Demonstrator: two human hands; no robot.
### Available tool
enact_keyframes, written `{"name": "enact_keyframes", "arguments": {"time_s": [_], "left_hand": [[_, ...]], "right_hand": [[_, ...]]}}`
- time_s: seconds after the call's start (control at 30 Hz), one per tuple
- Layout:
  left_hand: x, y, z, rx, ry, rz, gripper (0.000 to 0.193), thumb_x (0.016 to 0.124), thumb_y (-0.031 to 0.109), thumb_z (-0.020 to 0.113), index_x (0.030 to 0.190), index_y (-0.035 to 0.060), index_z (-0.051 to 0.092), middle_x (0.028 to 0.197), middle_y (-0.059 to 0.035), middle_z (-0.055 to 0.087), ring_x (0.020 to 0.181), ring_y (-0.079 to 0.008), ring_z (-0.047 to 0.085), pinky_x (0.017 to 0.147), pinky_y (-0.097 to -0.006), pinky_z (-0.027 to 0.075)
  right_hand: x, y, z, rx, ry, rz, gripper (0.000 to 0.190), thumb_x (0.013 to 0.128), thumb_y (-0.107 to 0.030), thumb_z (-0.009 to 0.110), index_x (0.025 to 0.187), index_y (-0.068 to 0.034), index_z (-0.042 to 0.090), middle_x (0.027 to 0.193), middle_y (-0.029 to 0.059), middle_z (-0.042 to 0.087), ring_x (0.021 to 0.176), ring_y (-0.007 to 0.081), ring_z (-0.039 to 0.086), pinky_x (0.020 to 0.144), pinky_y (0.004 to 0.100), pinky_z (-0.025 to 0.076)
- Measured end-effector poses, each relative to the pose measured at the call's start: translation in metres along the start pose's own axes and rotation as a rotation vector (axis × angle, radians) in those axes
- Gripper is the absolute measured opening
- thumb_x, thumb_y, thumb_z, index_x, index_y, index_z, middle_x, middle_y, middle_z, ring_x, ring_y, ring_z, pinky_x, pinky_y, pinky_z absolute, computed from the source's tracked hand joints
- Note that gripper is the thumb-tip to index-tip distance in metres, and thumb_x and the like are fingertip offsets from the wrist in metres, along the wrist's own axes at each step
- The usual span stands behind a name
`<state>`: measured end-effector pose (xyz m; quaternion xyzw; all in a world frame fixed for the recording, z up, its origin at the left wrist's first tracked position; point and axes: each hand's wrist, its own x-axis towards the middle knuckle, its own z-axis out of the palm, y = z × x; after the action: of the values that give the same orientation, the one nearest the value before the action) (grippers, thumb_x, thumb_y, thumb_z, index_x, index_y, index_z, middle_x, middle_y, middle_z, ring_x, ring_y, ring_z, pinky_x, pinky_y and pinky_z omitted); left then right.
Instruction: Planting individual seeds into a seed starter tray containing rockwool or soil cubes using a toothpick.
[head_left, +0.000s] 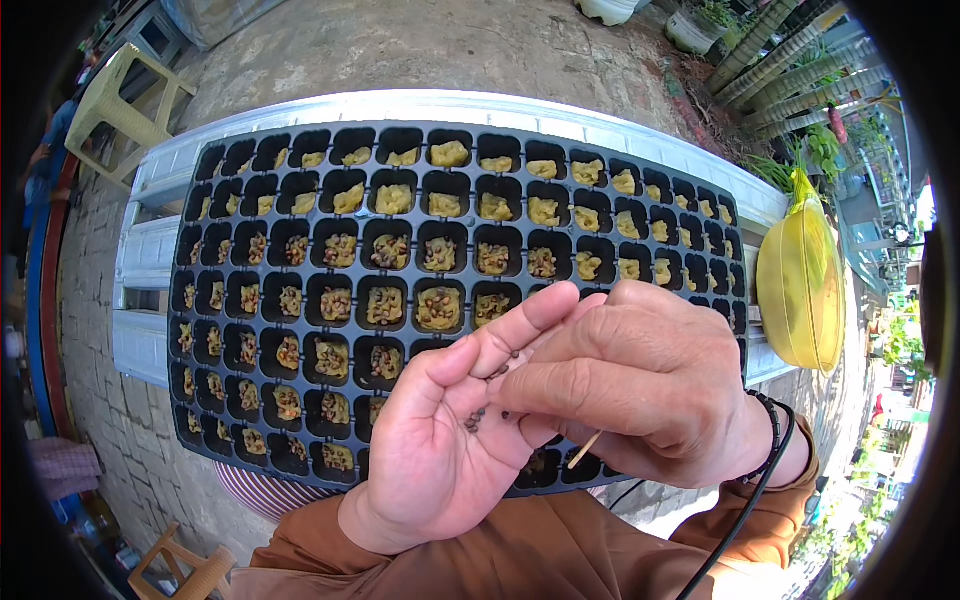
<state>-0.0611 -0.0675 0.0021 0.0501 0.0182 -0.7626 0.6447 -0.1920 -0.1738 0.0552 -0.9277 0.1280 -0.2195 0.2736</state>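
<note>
My left hand (457, 435) is cupped palm up over the black plastic seedling tray (349, 296), with several small dark seeds (474, 420) lying in it. Over that palm, my right hand (630, 382) has its thumb and fingers pinched together at the seeds; what sits between the fingertips is hidden. A thin wooden stick (585, 450) pokes out below the right hand's curled fingers. The tray's cells hold yellowish, pulpy lumps (393, 199). In the cells at the left and lower left, brown seeds lie on the lumps (439, 307); the upper rows show lumps without seeds.
The tray rests on a pale slatted table (150, 251). At its right end stands a translucent yellow plastic container (799, 292). Plastic stools (120, 112) stand on the paving at the left, and potted plants (694, 30) at the upper right. A black cable (742, 517) runs by my right wrist.
</note>
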Motion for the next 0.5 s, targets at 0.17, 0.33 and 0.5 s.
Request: {"name": "enact_keyframes", "arguments": {"time_s": [0.17, 0.33, 0.5], "left_hand": [[-0.002, -0.002, -0.007, -0.112, -0.079, 0.02, 0.057, 0.098, 0.028, 0.023, 0.145, -0.0052, 0.022, 0.147, -0.0179, 0.035, 0.132, -0.0271, 0.04, 0.113, -0.0404, 0.03], [-0.001, 0.004, 0.015, 0.128, 0.113, -0.019, 0.057, 0.099, 0.026, 0.021, 0.145, -0.0069, 0.016, 0.151, -0.03, 0.014, 0.141, -0.0428, 0.013, 0.118, -0.051, 0.012], [-0.005, 0.005, 0.009, 0.134, 0.072, -0.059, 0.057, 0.099, 0.027, 0.02, 0.146, -0.0068, 0.015, 0.151, -0.0304, 0.012, 0.141, -0.044, 0.011, 0.117, -0.052, 0.011]], "right_hand": [[0.012, 0.006, -0.023, 0.081, 0.051, 0.046, 0.016, 0.069, -0.005, 0.073, 0.085, -0.008, 0.071, 0.078, 0.0003, 0.068, 0.066, 0.0145, 0.063, 0.059, 0.0264, 0.04], [0.01, 0.037, -0.048, 0.068, 0.165, 0.31, 0.01, 0.075, 0.002, 0.07, 0.084, 0.0, 0.069, 0.079, 0.0063, 0.066, 0.075, 0.0145, 0.061, 0.067, 0.0256, 0.045], [-0.002, 0.057, -0.054, -0.025, -0.019, 0.445, 0.007, 0.076, 0.001, 0.068, 0.083, -0.001, 0.068, 0.079, 0.0069, 0.066, 0.075, 0.0177, 0.062, 0.067, 0.028, 0.047]]}}
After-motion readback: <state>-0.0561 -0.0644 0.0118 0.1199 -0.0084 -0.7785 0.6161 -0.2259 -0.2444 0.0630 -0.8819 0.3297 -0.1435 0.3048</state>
